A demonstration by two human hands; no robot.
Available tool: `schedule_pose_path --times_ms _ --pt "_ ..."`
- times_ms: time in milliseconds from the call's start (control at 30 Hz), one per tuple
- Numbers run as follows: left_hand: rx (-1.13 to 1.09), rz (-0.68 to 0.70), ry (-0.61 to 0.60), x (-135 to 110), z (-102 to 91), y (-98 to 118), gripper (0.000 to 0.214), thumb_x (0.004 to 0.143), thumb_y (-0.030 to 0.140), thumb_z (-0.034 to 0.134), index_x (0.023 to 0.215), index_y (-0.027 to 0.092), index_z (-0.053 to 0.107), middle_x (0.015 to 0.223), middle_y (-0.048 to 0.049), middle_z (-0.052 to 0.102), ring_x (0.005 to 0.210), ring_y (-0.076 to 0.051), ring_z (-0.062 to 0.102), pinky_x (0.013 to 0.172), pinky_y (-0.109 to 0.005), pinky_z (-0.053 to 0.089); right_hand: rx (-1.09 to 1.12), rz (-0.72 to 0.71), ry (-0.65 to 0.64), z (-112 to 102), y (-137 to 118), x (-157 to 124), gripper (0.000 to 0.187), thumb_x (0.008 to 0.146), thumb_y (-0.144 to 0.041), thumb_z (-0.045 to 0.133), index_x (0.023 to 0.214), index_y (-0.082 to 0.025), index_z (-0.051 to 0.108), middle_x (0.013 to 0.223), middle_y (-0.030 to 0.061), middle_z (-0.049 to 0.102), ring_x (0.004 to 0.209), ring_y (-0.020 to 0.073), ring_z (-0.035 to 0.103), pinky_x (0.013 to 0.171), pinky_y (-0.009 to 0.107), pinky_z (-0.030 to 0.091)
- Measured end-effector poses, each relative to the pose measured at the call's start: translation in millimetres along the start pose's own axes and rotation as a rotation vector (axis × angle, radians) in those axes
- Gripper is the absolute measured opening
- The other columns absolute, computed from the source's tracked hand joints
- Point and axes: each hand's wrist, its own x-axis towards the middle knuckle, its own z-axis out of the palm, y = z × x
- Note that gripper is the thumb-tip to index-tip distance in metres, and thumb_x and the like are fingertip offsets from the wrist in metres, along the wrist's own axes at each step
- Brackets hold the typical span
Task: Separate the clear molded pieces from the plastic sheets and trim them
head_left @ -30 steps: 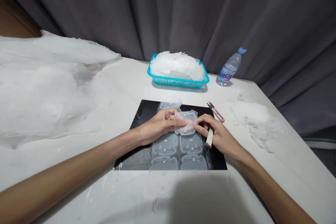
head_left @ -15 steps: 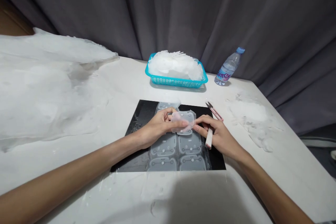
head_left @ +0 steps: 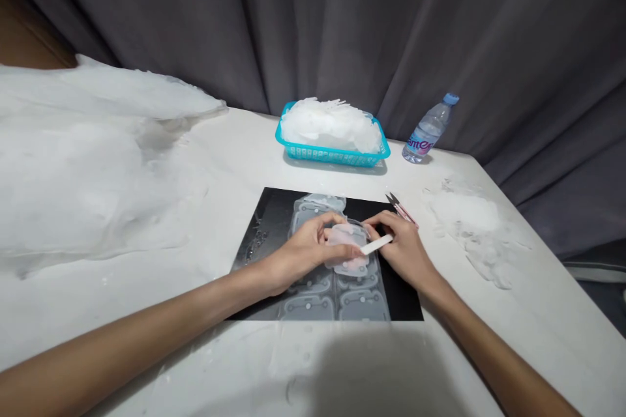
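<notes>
My left hand [head_left: 317, 249] pinches a translucent, frosty flat piece with rounded corners [head_left: 356, 267], thumb on top. The piece is held above a sheet of similar joined pieces [head_left: 309, 307], which lies on a black mat [head_left: 405, 303]. In my right hand [head_left: 402, 246] is a narrow white stick-like handle [head_left: 377, 245], its near end pointing left across the piece. The right fingertips are closed by the piece's upper right edge; what they grip there is too small to make out. Pink-handled thread snips [head_left: 403, 211] lie just beyond the right hand.
A turquoise basket [head_left: 337, 156] heaped with translucent pieces [head_left: 327, 125] stands at the back. A water bottle [head_left: 428, 130] stands to its right. Large translucent sheets [head_left: 88, 169] are piled on the left of the white table [head_left: 235, 365]. Clear scraps [head_left: 476, 228] lie at the right.
Both hands and the piece have come slightly nearer. My right hand has turned, swinging the white handle from pointing down to pointing left across the piece.
</notes>
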Motion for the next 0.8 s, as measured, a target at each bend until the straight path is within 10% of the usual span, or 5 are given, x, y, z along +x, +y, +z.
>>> schedule_pose_path --times_ms 200,567,800 --pt "0.207 0.086 -0.018 0.7 -5.4 -3.0 0.04 0.083 0.045 0.08 0.107 0.021 0.058 0.073 0.0046 0.064 0.066 -0.015 0.062 0.066 -0.026 0.045 0.071 0.002 -0.134 -35.4 3.5 4.0 0.025 0.098 -0.032 0.06 0.117 -0.023 0.073 0.105 0.0074 0.072 0.084 0.0214 0.06 0.081 0.038 0.048" --pt "0.61 0.266 0.015 -7.6 -2.7 -4.4 0.029 0.102 0.046 0.054 0.088 0.022 0.047 0.072 0.0012 0.067 0.057 -0.015 0.055 0.054 -0.024 0.035 0.153 -0.039 -0.176 10.5 -17.4 16.3 0.023 0.098 -0.038 0.066 0.085 -0.022 0.077 0.08 0.0015 0.069 0.082 0.0198 0.056 0.077 0.034 0.042" --pt "1.389 1.047 -0.067 -29.0 2.8 -35.0 0.027 0.105 0.007 0.034 0.106 0.018 0.058 0.088 -0.0075 0.073 0.065 -0.018 0.067 0.059 -0.027 0.048 -0.062 -0.003 0.067 18.9 0.5 22.1 0.02 0.099 -0.029 0.059 0.081 -0.02 0.063 0.086 0.005 0.068 0.086 0.0232 0.059 0.08 0.036 0.041"
